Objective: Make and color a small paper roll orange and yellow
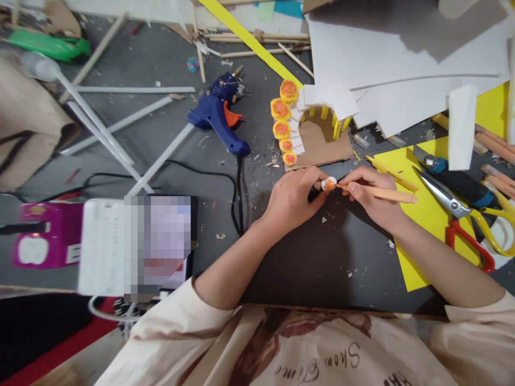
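My left hand (293,197) pinches a small white round piece (329,184) with orange colouring on its face. In my right hand (372,195) is an orange marker pen (388,194), its tip at the coloured face of the piece. Just beyond both hands stands a cardboard and white paper model (322,140) with a round opening and yellow strips inside. Along its left side runs a row of yellow discs with orange centres (281,130). A yellow marker (392,172) lies right of my right hand.
A blue glue gun (219,110) with a glue stick in it lies left of the model, its cord curving toward me. Open scissors (454,206) rest at the right over yellow paper (414,257). White sheets (386,64), wooden sticks, a phone and a purple power block (50,233) surround this.
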### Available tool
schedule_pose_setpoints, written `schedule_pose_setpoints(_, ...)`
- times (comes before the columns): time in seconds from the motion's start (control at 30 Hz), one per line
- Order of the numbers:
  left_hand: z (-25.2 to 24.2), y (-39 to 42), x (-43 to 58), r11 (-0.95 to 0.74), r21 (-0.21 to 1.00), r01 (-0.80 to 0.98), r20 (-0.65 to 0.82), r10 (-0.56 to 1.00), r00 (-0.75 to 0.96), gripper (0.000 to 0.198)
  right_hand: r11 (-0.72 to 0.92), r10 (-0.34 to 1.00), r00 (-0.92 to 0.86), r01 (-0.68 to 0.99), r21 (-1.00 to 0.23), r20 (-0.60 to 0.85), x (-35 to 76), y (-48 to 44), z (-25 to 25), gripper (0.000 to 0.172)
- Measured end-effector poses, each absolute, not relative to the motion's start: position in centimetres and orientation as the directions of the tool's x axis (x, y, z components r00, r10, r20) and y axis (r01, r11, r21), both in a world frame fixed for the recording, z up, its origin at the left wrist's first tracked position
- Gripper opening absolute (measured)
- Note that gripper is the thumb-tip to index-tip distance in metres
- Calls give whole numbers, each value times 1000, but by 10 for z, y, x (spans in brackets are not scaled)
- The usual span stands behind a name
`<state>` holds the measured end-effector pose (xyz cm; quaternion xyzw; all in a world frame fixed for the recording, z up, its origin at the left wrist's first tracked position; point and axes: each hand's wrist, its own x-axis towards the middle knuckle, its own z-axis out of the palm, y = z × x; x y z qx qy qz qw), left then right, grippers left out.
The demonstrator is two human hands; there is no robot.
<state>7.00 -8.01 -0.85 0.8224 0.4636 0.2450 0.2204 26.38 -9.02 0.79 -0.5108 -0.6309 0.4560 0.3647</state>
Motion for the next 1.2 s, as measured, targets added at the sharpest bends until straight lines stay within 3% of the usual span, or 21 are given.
schedule_pose_setpoints(0.93, -8, -80, 70, -460, 586, 667, 189, 878, 439, 12, 68, 969, -247, 282, -957, -5, 264, -91, 9, 26)
schedule_pose_setpoints(1.2, -9, -80, 70, -436, 593, 677, 160, 887, 432, 12, 62, 980, -200, 269, -961, 7, 263, -91, 7, 32)
